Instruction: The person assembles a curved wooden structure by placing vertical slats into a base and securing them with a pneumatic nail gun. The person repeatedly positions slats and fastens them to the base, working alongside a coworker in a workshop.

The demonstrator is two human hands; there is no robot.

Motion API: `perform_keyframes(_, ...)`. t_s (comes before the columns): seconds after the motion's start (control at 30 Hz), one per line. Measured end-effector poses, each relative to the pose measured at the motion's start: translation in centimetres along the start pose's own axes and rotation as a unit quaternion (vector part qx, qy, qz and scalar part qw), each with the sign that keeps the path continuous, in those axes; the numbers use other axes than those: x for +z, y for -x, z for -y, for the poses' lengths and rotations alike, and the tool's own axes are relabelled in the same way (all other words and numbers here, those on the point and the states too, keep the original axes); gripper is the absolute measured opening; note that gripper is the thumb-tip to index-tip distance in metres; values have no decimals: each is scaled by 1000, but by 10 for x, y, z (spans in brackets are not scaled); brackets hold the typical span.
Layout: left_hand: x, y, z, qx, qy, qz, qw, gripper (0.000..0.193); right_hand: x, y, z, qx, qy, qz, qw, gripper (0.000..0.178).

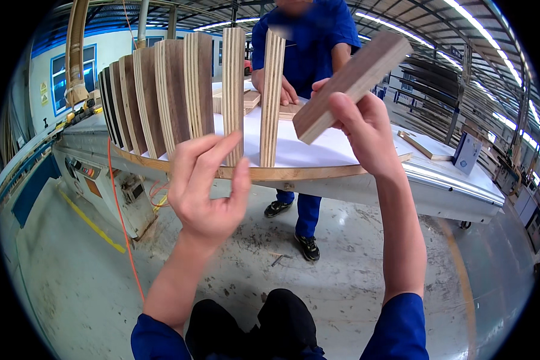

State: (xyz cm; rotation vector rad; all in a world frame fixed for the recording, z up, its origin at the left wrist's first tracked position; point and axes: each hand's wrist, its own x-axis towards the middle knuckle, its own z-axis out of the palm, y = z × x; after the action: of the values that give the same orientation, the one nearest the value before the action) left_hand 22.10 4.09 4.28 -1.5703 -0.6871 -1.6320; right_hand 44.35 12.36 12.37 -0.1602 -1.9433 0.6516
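Note:
My right hand (369,123) grips a plywood block (351,87) with a dark wood face, lifted and tilted over the right part of the white tabletop (318,153). My left hand (207,180) is raised in front of the table edge, fingers apart and curled, with nothing seen in it. Its fingertips overlap the lower end of an upright plywood strip (233,90); I cannot tell whether they touch. Another upright strip (272,102) stands to the right of that one. Several more upright plywood pieces (169,90) run in a curved row to the left.
Across the table a person in blue (306,48) has their hands on flat wood pieces (288,111). A small box (467,151) and a wooden strip (423,146) lie on the right. An orange hose (119,216) hangs beside a machine (120,198) at left. Stacked boards (426,75) stand behind.

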Motion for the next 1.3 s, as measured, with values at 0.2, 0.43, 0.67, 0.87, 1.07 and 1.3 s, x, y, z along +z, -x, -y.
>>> perform_keyframes(0.2,6,31,38,115,-127,-11,985,32,16,-14,-6,72,83,97,989,46)
perform_keyframes(0.43,12,50,47,129,-127,-36,983,26,10,-4,-9,86,82,141,983,56)
perform_keyframes(0.67,8,56,45,112,-155,-43,981,26,9,-3,-12,110,94,153,978,61)
perform_keyframes(0.87,13,56,43,83,-161,-60,982,23,3,-3,-5,141,90,194,967,74)
perform_keyframes(1.07,6,58,39,77,-166,-39,982,28,-3,3,-8,119,222,204,946,70)
perform_keyframes(1.3,8,60,39,66,-145,-42,986,36,-6,7,-21,77,248,210,943,62)
